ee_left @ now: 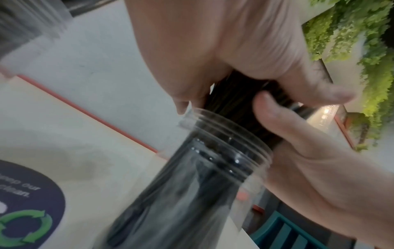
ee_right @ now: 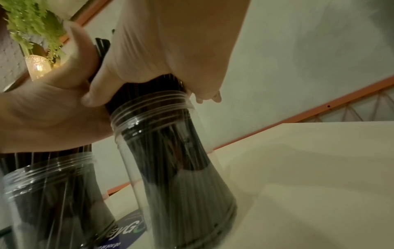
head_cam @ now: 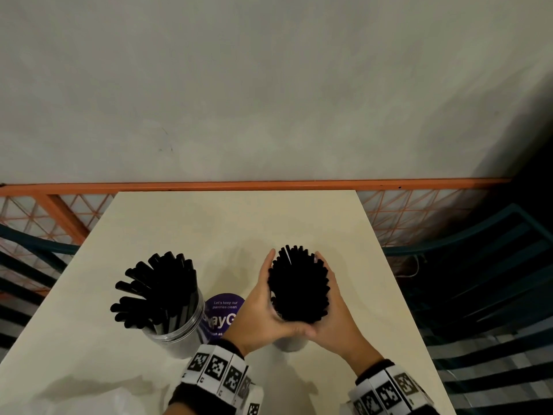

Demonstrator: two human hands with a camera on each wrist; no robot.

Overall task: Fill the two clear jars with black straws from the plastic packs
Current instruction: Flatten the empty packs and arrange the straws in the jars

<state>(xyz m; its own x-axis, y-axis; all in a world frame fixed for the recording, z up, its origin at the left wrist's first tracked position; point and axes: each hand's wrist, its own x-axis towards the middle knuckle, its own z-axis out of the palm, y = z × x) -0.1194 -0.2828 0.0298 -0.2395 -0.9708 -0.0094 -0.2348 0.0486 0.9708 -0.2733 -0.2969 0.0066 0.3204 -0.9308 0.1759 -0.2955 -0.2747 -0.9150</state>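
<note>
Two clear jars stand on the pale table point(head_cam: 239, 223). The left jar point(head_cam: 179, 333) holds black straws point(head_cam: 155, 292) that fan out loosely. The right jar point(ee_right: 170, 168) is mostly hidden under my hands in the head view. A tight bundle of black straws point(head_cam: 299, 289) stands in it, its tops well above the threaded mouth point(ee_left: 226, 134). My left hand point(head_cam: 257, 307) and right hand point(head_cam: 335, 313) wrap round this bundle from either side just above the mouth, thumbs meeting at the near side. The wrist views are blurred.
A round purple sticker point(head_cam: 224, 310) lies between the jars. Something pale and translucent point(head_cam: 119, 396) lies at the table's near left edge. An orange mesh rail point(head_cam: 254, 185) runs behind the table, and teal chairs point(head_cam: 493, 280) stand to the right.
</note>
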